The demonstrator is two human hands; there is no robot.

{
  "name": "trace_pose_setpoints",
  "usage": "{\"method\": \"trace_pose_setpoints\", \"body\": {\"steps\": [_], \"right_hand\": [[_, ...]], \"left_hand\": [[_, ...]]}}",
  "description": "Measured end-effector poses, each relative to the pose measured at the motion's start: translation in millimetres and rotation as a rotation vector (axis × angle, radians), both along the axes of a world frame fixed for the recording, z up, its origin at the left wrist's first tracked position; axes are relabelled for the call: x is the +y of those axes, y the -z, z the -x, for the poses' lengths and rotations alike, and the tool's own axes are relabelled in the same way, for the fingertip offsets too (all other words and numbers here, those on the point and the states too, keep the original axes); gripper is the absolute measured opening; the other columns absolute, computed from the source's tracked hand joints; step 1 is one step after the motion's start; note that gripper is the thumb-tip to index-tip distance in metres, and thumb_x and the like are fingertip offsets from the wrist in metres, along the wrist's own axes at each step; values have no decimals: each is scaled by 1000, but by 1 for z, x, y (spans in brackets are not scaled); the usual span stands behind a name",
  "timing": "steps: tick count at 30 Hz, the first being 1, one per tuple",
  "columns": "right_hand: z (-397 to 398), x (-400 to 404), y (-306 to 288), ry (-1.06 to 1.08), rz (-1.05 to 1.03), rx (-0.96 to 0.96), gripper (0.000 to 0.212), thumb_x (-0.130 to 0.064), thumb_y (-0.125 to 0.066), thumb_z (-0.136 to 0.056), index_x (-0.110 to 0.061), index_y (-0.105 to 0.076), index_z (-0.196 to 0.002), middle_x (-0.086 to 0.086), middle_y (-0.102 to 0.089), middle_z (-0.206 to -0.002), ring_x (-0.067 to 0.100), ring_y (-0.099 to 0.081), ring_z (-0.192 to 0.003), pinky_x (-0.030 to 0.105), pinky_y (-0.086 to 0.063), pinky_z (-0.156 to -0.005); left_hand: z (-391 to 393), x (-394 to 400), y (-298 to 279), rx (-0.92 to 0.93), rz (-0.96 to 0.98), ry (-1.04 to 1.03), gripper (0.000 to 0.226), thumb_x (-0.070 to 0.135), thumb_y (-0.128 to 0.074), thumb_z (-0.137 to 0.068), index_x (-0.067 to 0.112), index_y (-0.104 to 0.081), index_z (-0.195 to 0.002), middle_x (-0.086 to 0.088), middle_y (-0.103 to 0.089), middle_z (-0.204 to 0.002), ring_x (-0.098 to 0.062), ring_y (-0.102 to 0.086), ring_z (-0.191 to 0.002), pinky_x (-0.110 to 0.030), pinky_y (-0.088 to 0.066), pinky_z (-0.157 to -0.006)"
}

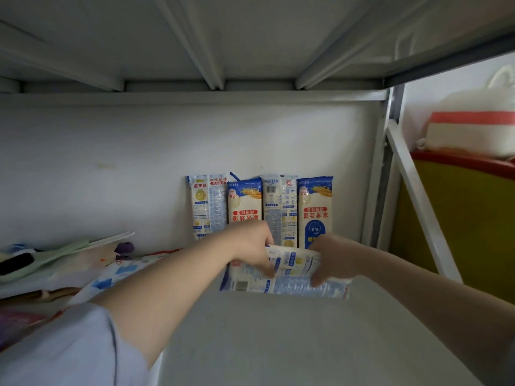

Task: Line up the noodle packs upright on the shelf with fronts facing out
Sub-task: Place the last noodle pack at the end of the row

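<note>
I see the shelf point(278, 335) from close in, a pale grey board running back to a white wall point(111, 168), with the ribbed underside of the next board point(250, 37) overhead. Right of the steel upright point(386, 174) there is a yellow panel point(457, 227) with a red top edge, and a white bag with a red stripe point(473, 129) sits above it.

On the left of the shelf lies a loose heap point(55, 268): a pale green flat piece, a white one, something black, a small purple thing, and a blue-and-white packet reaching toward my left arm. I cannot tell more about these.

Four packs stand upright against the wall in a tight row, edges touching. Pack one point(207, 207) and pack three point(278, 210) show fine print and a barcode. Pack two point(245, 201) and pack four point(315, 213) show the wheat picture and red label, but the print reads upside down.

A fifth pack point(289, 280) lies crosswise just in front of the row, its printed back up. My left hand point(250, 246) holds it at the upper middle, fingers curled down onto the wrapper. My right hand point(331, 260) grips its right part, fingers wrapped over the top edge and the film crumpled under them. The lower edge of this pack seems to rest on the shelf; I cannot tell for certain.
</note>
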State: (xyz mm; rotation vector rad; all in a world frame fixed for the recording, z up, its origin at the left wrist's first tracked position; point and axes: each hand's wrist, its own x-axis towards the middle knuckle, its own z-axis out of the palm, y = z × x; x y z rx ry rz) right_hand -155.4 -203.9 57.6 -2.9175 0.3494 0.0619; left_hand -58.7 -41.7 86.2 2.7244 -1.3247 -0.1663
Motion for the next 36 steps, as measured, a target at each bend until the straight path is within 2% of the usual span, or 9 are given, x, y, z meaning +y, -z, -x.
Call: {"method": "trace_pose_setpoints", "body": {"steps": [3, 7, 10, 16, 18, 22, 27, 31, 36], "right_hand": [[8, -14, 2, 104, -162, -81, 45, -27, -81, -70, -24, -64, -112, -6, -68, -104, 13, -62, -94, 22, -46, -80], [20, -27, 12, 223, -441, -238, 29, -21, -84, -66, -28, -64, -85, -11, -64, -79, 7, -61, -73, 23, -48, -69], [25, -29, 21, 286, -609, -343, 28, -20, -86, -64, -27, -61, -74, -9, -65, -76, 9, -62, -70, 23, -51, -61], [29, -28, 39, 253, -838, -303, 33, -18, -86, -62, -18, -73, -93, -3, -75, -92, 12, -72, -79, 30, -59, -75], [29, -27, 38, 220, -914, -304, 27, -17, -83, -67, -16, -72, -93, -2, -76, -90, 12, -73, -77, 26, -58, -66], [24, -27, 20, 123, -1129, -374, 29, -11, -76, -71, -5, -69, -98, 9, -74, -99, 23, -72, -89, 34, -58, -75], [24, -30, -9, 28, -1247, -482, 42, -19, -74, -65, -2, -67, -103, 13, -73, -99, 27, -71, -90, 35, -57, -76], [24, -32, -22, -4, -1318, -600, 13, -20, -65, -83, -8, -68, -87, 13, -73, -89, 24, -72, -78, 30, -59, -64], [19, -41, -48, -1, -1358, -775, 18, -24, -61, -88, -12, -72, -82, 5, -75, -85, 18, -71, -80, 29, -59, -68]], "left_hand": [[-2, 4, -20, -105, 143, -6, 42, 49, -82, -57, 24, -71, -89, 9, -68, -80, -12, -63, -75, -26, -47, -59], [-11, 7, -33, 234, 583, -64, 50, 29, -86, -60, 24, -66, -106, 7, -69, -98, -10, -65, -91, -29, -53, -80], [-12, 2, -23, 372, 620, -58, 57, 27, -85, -61, 25, -61, -112, 10, -66, -108, -11, -62, -102, -33, -48, -96], [-8, -14, -10, 721, 946, -110, 60, 18, -85, -60, 16, -58, -113, -1, -71, -102, -16, -68, -94, -33, -57, -78], [-4, -18, -8, 737, 978, -97, 43, 18, -83, -64, 18, -61, -100, -1, -72, -99, -16, -69, -92, -34, -57, -77], [9, -34, -4, 758, 1001, -70, 11, 25, -75, -75, 21, -68, -83, 3, -74, -89, -13, -69, -86, -32, -54, -75], [11, -46, -12, 740, 1062, -78, 10, 32, -72, -77, 22, -73, -77, 5, -75, -80, -14, -69, -82, -38, -52, -86], [13, -48, -10, 754, 1089, -64, 13, 34, -72, -77, 21, -73, -80, 5, -75, -82, -13, -70, -82, -37, -52, -86], [11, -48, 1, 783, 1123, -122, 31, 48, -69, -75, 20, -70, -88, 2, -75, -91, -16, -70, -91, -37, -54, -85]]}}
